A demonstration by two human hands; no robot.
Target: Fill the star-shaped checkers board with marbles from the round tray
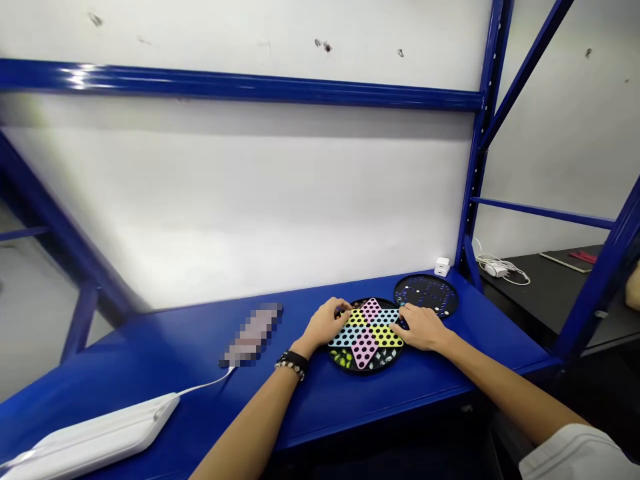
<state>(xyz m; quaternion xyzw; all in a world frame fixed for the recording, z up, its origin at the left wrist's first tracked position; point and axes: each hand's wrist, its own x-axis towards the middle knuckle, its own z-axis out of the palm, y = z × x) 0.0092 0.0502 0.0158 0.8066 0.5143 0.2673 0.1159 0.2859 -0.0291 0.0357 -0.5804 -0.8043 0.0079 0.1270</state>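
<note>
A star-shaped Chinese checkers board (367,333) in pink, yellow and light blue, dotted with dark holes, lies over a round black tray (365,372). Yellow-green pieces (343,360) and pale pieces (383,358) show in the tray around the star's lower point. My left hand (327,323), with a dark band and beads on its wrist, grips the star at its upper left edge with curled fingers. At the right edge, my right hand (421,327) holds it between thumb and fingers. Parts of the board's side points are hidden under both hands.
A round black lid-like disc (426,294) with blue markings lies behind my right hand. White adapters (442,267) stand at the back corner. To the left are a pixelated phone-like slab (253,333) with a cable and a white case (100,433). Blue shelf posts (473,167) frame the blue tabletop (300,407).
</note>
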